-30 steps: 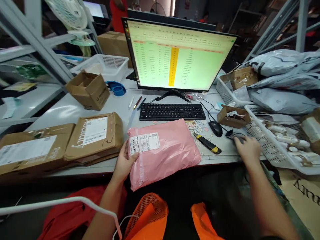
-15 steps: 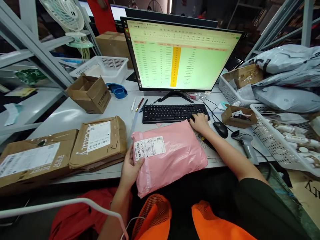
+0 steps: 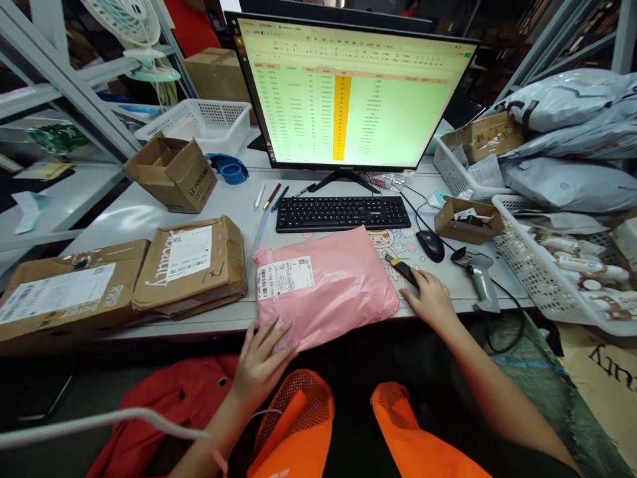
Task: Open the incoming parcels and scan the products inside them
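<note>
A pink plastic mailer [image 3: 328,282] with a white barcode label [image 3: 284,277] lies on the desk in front of me and overhangs its front edge. My left hand [image 3: 261,362] rests on the mailer's lower left corner, fingers spread flat over the plastic. To the right of the mailer, my right hand [image 3: 432,302] has its thumb and fingers around the rear end of a black and yellow box cutter [image 3: 402,271]. The cutter lies on the desk mat, its front pointing toward the keyboard [image 3: 343,214].
Two labelled cardboard boxes [image 3: 192,265] sit at left, an open small carton [image 3: 174,174] behind them. A monitor [image 3: 353,99] stands at the back. Rightward are a mouse [image 3: 430,245], a barcode scanner [image 3: 480,279], a small open box [image 3: 468,222] and a white basket [image 3: 552,279].
My right hand has left the keyboard, come back toward me and taken hold of the box cutter. My left hand has slid down from the mailer's left edge to its lower corner and opened.
</note>
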`<state>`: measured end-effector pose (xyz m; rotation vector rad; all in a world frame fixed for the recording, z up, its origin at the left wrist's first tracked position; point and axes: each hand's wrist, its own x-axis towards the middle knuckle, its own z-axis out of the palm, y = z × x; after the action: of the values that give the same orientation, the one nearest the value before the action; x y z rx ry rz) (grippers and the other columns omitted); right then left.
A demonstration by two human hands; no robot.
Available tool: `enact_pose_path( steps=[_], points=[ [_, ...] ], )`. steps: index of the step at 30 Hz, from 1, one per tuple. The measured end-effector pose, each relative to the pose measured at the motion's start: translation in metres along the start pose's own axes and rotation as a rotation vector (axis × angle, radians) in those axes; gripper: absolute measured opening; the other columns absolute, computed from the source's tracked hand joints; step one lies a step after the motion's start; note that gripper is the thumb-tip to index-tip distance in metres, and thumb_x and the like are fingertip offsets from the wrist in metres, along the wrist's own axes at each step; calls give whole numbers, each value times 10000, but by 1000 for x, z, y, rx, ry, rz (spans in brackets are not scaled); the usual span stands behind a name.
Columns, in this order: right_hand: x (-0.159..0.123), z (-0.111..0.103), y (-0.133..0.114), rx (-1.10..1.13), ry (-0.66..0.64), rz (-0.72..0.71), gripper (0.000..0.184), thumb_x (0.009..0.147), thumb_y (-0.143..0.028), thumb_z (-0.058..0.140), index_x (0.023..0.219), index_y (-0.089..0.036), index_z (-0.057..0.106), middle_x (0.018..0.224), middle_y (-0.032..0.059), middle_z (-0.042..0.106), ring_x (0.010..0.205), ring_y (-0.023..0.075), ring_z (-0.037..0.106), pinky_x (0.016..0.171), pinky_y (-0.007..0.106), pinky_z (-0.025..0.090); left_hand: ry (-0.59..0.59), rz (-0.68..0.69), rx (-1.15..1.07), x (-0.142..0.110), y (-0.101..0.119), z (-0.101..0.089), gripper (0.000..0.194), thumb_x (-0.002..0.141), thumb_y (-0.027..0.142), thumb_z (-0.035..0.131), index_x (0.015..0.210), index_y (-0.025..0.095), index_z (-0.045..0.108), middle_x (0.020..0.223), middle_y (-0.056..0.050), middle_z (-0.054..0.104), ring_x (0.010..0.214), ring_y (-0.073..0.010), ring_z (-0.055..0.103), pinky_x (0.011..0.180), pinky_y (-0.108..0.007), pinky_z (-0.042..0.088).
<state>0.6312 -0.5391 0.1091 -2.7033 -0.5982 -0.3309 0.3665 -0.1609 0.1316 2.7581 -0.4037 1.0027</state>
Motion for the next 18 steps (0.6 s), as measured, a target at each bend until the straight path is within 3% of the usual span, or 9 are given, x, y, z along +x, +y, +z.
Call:
enact_pose_path(
  steps=[5, 9, 11, 14, 18],
  points=[
    [-5, 19, 5, 128, 191, -69, 465, 1035, -386, 456, 1359, -105, 636, 1219, 211, 697, 1120, 348, 634, 995, 511, 525, 11, 102, -40, 30, 0, -5, 196, 942, 127, 704, 1056, 273, 767, 1052, -17, 811, 1115, -256, 737, 1149, -523, 441],
    [-4, 12, 10, 286, 407, -85, 523, 1045, -420, 445, 1420, -86, 593, 1218, 222, 693, 1116, 343, 649, 977, 519, 543, 71, 47, -124, 70, 17, -26, 100, 961, 126, 675, 900, 203, 690, 856, -17, 758, 883, -190, 716, 879, -364, 525],
    [-3, -7, 7, 362, 519, -67, 531, 1046, -434, 454, 1421, -89, 603, 1213, 217, 696, 1112, 341, 660, 968, 521, 547, 144, 3, -147, 98, 22, -41, 152, 974, 120, 633, 838, 189, 639, 815, -26, 708, 796, -166, 666, 777, -321, 513],
    [1, -53, -8, 433, 641, -99, 504, 1051, -432, 464, 1387, -105, 648, 1173, 196, 715, 1084, 335, 677, 963, 519, 543, 274, -126, -122, 147, 22, -65, 213, 990, 180, 605, 778, 191, 593, 772, -23, 624, 750, -164, 592, 711, -305, 467],
    [2, -113, -52, 498, 600, -324, 401, 1040, -389, 549, 1351, -178, 689, 1148, 136, 737, 1042, 293, 701, 935, 449, 558, 262, -266, -108, 201, 11, -83, 214, 941, 241, 615, 740, 193, 562, 749, -18, 567, 739, -176, 544, 706, -315, 424]
  ],
)
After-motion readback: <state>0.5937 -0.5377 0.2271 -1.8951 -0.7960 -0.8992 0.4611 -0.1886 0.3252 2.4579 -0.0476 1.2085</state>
